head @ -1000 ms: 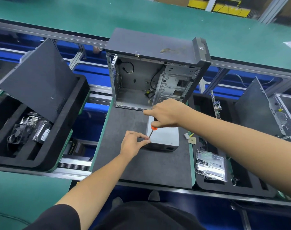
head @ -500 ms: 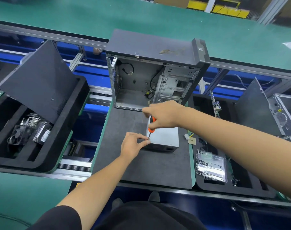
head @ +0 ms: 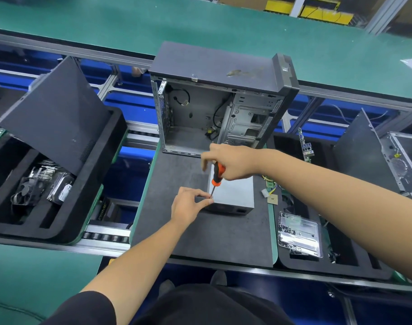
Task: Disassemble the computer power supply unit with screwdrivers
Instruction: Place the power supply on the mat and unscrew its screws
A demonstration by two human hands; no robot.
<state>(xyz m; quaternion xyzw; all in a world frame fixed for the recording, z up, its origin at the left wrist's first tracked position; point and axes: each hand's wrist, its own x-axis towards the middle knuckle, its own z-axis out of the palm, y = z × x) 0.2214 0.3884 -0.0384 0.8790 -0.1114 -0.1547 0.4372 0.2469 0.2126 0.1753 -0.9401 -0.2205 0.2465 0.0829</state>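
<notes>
A grey metal power supply unit (head: 234,194) lies on the dark mat (head: 200,235) in front of me. My right hand (head: 233,163) grips a screwdriver (head: 216,175) with an orange and black handle, held almost upright, its tip at the unit's near left corner. My left hand (head: 188,205) is at that same corner, thumb and forefinger pinched around the screwdriver's tip. Whatever lies under the fingertips is hidden.
An open, emptied computer case (head: 219,102) stands just behind the unit. A black foam tray (head: 59,184) with fans and parts and a leaning panel lies left. Another tray (head: 329,261) with a metal plate (head: 299,234) lies right, with a second chassis (head: 402,160) at far right.
My right hand has lifted and tilted the screwdriver more upright, so more of the handle shows. My left hand has stayed at the corner, fingers closing on the tip.
</notes>
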